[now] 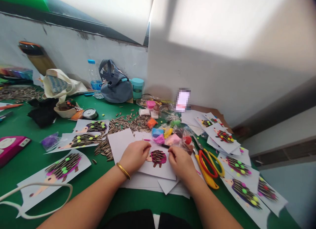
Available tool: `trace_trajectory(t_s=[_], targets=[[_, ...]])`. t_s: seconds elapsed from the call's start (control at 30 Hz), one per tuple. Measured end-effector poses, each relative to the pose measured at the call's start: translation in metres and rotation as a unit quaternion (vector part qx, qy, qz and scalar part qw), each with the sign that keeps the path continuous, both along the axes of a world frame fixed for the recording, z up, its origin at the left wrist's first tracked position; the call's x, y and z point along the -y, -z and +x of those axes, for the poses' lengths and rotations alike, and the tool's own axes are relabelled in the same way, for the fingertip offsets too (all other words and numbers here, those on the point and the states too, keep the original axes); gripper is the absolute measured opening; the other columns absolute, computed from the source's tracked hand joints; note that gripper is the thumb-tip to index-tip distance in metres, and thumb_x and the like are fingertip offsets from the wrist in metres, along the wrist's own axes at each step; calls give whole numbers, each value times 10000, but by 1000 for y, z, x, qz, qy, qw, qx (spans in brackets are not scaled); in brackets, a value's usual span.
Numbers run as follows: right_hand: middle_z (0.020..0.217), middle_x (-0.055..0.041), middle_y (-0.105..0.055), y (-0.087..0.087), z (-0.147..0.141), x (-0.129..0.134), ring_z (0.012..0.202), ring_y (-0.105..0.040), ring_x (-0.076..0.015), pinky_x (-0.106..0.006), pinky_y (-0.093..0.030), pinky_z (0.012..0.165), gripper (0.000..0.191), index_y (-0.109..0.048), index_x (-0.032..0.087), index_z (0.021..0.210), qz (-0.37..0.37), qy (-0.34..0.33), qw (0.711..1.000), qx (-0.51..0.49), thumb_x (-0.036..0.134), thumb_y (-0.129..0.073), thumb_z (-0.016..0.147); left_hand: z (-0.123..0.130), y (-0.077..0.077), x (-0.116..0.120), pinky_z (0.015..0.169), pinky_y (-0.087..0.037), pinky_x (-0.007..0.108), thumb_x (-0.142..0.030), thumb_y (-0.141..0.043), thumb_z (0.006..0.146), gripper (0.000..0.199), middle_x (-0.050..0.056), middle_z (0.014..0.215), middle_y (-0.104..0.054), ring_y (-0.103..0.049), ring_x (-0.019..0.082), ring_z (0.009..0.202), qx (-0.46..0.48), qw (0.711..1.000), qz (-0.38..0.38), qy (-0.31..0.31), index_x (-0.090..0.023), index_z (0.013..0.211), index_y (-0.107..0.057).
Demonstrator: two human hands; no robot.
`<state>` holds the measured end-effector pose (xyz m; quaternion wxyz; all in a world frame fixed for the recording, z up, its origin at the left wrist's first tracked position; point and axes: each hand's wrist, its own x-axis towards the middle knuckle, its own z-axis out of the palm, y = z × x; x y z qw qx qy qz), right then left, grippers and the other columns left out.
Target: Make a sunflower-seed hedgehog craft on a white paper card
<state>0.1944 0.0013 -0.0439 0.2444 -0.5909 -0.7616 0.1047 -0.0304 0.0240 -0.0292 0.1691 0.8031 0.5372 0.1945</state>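
A white paper sheet [168, 172] lies in front of me, bearing a small hedgehog [158, 156] with a magenta body, a pinkish face and sunflower seeds as spines. My left hand [136, 155], below a gold bangle, rests over the sheet's left side with fingers pinched together near the hedgehog's head. On the opposite side my right hand [182, 161] is also closed, thumb against fingertips, by the sheet's right edge. Whatever either pinch holds is too small or hidden. Just beyond lie a dark pen [165, 145] and bagged pink clay [173, 139].
Loose sunflower seeds [128, 123] spread behind the sheets. Red-handled scissors [206, 166] and a yellow-handled pair lie right. Finished hedgehog cards [247, 196] line the right side; others [82, 161] lie left. A phone [182, 100], a grey-blue bag [116, 87] and a cup [137, 88] stand behind.
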Motion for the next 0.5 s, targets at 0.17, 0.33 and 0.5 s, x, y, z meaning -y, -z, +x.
trace_trajectory(t_s=[0.17, 0.33, 0.5], targets=[[809, -43, -686, 1, -1, 0, 775, -638, -200, -290, -400, 693, 152, -614, 198, 859, -13, -4, 1000, 0, 138, -474, 853, -1, -2, 0, 786, -462, 305, -216, -487, 910, 236, 38, 983, -743, -668, 210, 908, -9, 1000, 0, -4, -230, 991, -708], [827, -44, -680, 2, -1, 0, 779, -630, -197, -289, -405, 694, 159, -608, 197, 863, -23, -9, 999, -22, 137, -460, 857, -3, -3, 0, 769, -455, 303, -235, -486, 914, 238, 30, 984, -749, -669, 213, 905, -24, 1000, 2, -11, -245, 973, -716], [834, -47, -676, 2, -2, 0, 781, -623, -193, -286, -411, 695, 162, -607, 190, 871, -24, -19, 999, -41, 137, -455, 853, -7, -4, -3, 779, -454, 302, -265, -480, 910, 246, 36, 1011, -742, -662, 216, 925, -12, 999, -14, -36, -239, 977, -715]])
